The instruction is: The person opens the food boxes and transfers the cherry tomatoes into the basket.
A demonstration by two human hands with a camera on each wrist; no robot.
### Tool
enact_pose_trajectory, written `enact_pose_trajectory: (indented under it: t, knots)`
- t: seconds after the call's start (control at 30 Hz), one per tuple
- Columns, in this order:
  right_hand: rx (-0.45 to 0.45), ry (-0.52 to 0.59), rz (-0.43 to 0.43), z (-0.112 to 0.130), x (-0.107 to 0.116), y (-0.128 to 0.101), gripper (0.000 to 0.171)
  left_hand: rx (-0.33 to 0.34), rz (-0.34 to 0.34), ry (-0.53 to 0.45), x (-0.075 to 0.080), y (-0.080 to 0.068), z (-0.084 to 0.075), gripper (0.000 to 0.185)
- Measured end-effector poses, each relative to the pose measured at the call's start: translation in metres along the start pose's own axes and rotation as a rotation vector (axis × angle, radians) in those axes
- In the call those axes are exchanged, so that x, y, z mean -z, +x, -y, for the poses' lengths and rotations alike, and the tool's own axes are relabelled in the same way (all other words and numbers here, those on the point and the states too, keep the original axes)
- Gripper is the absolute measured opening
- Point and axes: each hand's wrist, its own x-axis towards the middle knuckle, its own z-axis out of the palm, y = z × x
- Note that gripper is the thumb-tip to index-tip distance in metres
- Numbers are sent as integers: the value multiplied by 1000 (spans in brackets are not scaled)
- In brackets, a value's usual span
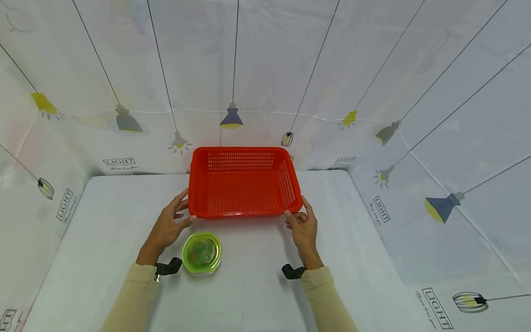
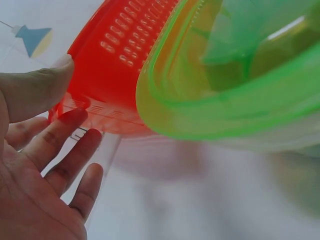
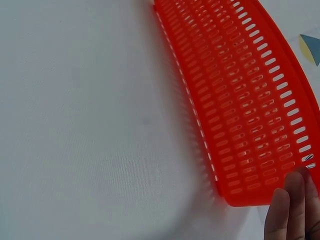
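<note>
A red perforated plastic basket (image 1: 240,189) faces up near the back of the table, nothing inside it. At its near left corner my left hand (image 1: 169,226) grips the rim, thumb on the edge and fingers against the outer side in the left wrist view. The near right corner is held by my right hand (image 1: 304,230); its fingertips press the slotted wall in the right wrist view. Beside my left wrist stands a round clear container with a green lid (image 1: 202,252). Some green and reddish contents show through that lid.
The white-covered table (image 1: 249,295) meets a white sheet wall (image 1: 265,55) printed with hanging lamps at the back and sides. The basket's far rim overlaps the back wall in the head view. The lidded container is close in front of the basket's left half.
</note>
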Motion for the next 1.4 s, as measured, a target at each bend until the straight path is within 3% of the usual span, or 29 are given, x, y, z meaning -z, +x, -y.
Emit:
enact_pose_trajectory:
  t: [0.43,0.83,1.13,1.4]
  knots:
    - [15,-11,9,2,-13,16,79,-12,-31,18,7,16,-1,84]
    - [17,13,12,3,-21,25,77,23,-44,-22,10,24,0,85]
    - [-23,-24,52,2,-18,20,78,56,-48,-11,8,17,2,86]
    - [-30,-38,44,0,-15,8,92,88,-57,-12,11,-6,1,80]
